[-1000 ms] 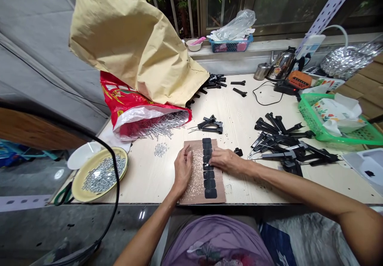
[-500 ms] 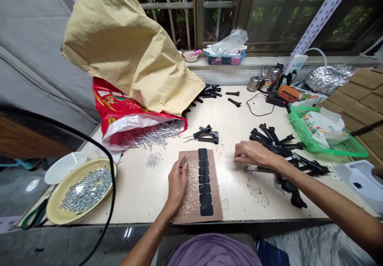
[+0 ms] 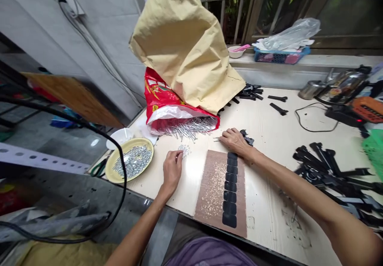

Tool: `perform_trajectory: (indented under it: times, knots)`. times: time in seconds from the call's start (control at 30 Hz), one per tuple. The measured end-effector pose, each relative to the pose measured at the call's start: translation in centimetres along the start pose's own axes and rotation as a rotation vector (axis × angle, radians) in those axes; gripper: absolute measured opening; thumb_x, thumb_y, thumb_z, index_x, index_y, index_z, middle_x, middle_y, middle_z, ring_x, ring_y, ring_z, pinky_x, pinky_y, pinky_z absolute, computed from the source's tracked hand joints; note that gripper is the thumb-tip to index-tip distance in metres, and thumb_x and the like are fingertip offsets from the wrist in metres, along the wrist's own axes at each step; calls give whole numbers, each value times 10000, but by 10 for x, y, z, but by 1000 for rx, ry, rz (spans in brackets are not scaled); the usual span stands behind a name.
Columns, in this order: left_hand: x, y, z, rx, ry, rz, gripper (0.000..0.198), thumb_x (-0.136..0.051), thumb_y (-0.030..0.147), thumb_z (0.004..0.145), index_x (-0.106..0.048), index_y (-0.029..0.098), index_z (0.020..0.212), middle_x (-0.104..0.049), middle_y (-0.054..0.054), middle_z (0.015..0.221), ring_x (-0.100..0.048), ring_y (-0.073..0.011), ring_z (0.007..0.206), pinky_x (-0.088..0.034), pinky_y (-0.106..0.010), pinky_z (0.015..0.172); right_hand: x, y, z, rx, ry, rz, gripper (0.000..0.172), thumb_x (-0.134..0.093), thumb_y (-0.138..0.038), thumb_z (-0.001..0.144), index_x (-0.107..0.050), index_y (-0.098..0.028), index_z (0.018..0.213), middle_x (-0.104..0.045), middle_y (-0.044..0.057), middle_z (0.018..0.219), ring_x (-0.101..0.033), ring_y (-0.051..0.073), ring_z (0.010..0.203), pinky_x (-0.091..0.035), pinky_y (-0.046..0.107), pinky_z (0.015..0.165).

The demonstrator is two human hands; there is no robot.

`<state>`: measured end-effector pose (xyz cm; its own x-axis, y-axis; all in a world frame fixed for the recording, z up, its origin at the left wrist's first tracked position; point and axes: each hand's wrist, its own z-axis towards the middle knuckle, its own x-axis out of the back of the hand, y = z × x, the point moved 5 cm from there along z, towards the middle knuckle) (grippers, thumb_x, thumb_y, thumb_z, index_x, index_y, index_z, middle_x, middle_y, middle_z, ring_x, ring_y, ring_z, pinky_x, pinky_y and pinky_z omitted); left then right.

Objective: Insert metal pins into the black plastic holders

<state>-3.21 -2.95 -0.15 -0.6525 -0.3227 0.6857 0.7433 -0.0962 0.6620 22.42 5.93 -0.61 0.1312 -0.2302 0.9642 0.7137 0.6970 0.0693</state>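
My left hand (image 3: 172,169) rests on the pale table (image 3: 269,118) with its fingertips pinched at a small heap of silver nuts (image 3: 184,150). My right hand (image 3: 235,140) lies just past the far end of a brown board (image 3: 214,186), fingers curled over a small pile of black plastic parts (image 3: 247,138) with thin metal pins beside them. What it grips is hidden. A row of black pads (image 3: 230,188) runs down the board, with pale specks spread to their left.
A red bag spilling long nails (image 3: 182,120) lies under a big brown paper sack (image 3: 185,46). A yellow plate of nuts (image 3: 130,163) and a white bowl (image 3: 120,136) sit at the left edge. More black parts (image 3: 332,174) are heaped at right, with a kettle (image 3: 344,84) behind.
My view swung left. My right hand left the black parts at right and went to the pile beyond the board. My left hand came off the board to the nut heap.
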Motion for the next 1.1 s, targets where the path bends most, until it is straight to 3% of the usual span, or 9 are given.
perform_trajectory:
  times: [0.1, 0.27, 0.43, 0.53, 0.6, 0.73, 0.8, 0.93, 1.1]
  knots:
    - [5, -14, -1, -28, -30, 66, 218, -459, 254, 893, -644, 171, 972, -620, -76, 916, -598, -200, 846, -458, -329, 783, 6, 7, -6, -17, 60, -1, 233, -437, -119, 896, -640, -177, 995, -611, 104, 975, -470, 218, 870, -317, 346, 756]
    - [-12, 6, 4, -171, -120, 243, 223, -475, 286, 897, -663, 252, 1013, -590, -67, 911, -532, -205, 893, -442, -288, 691, 34, 6, -18, -143, 226, 83, 298, -385, -205, 947, -611, -209, 1140, -623, 93, 980, -501, 220, 880, -380, 341, 743]
    - [-31, 12, 19, -200, -235, 356, 138, -546, 243, 854, -679, 254, 818, -573, -70, 874, -467, -230, 919, -400, -264, 566, 56, -17, -29, -172, 316, 246, 291, -401, -228, 949, -626, -201, 1131, -639, 94, 956, -546, 210, 866, -442, 347, 760]
    - [-28, 11, 23, -149, -193, 143, 105, -596, 250, 821, -673, 228, 752, -582, -68, 840, -489, -222, 921, -436, -281, 642, 63, -35, -34, -201, 346, 406, 272, -426, -246, 943, -612, -190, 1133, -638, 88, 939, -562, 207, 871, -464, 359, 787]
    - [-26, 11, 23, -5, -186, -143, 131, -623, 312, 799, -678, 203, 752, -604, -59, 808, -527, -200, 852, -449, -288, 668, 66, -48, -35, -225, 357, 501, 247, -435, -248, 940, -622, -187, 1090, -624, 82, 928, -565, 197, 874, -476, 348, 786]
    - [-42, 24, 9, 462, -383, -891, 341, -692, 446, 710, -662, 124, 819, -635, -59, 758, -550, -125, 645, -473, -273, 619, 74, -73, -34, -254, 368, 610, 235, -429, -252, 943, -631, -188, 1043, -594, 74, 904, -566, 176, 850, -490, 311, 746]
    - [-50, 39, 1, 586, -468, -1136, 365, -758, 424, 643, -645, 114, 799, -635, -53, 755, -558, -104, 635, -493, -266, 646, 77, -79, -33, -265, 345, 594, 236, -425, -264, 946, -634, -192, 1030, -599, 70, 899, -569, 173, 838, -486, 307, 737]
    - [-55, 59, -7, 655, -492, -1309, 316, -814, 321, 594, -635, 120, 760, -633, -23, 718, -562, -79, 620, -502, -231, 645, 83, -81, -38, -284, 287, 467, 250, -418, -282, 950, -646, -201, 1013, -613, 64, 891, -572, 170, 835, -464, 283, 720]
    - [-54, 66, -7, 610, -461, -1233, 328, -815, 328, 585, -654, 94, 749, -644, -32, 681, -558, -82, 576, -493, -234, 610, 91, -80, -45, -272, 290, 330, 265, -406, -293, 958, -653, -208, 1004, -621, 61, 861, -564, 158, 806, -423, 258, 678]
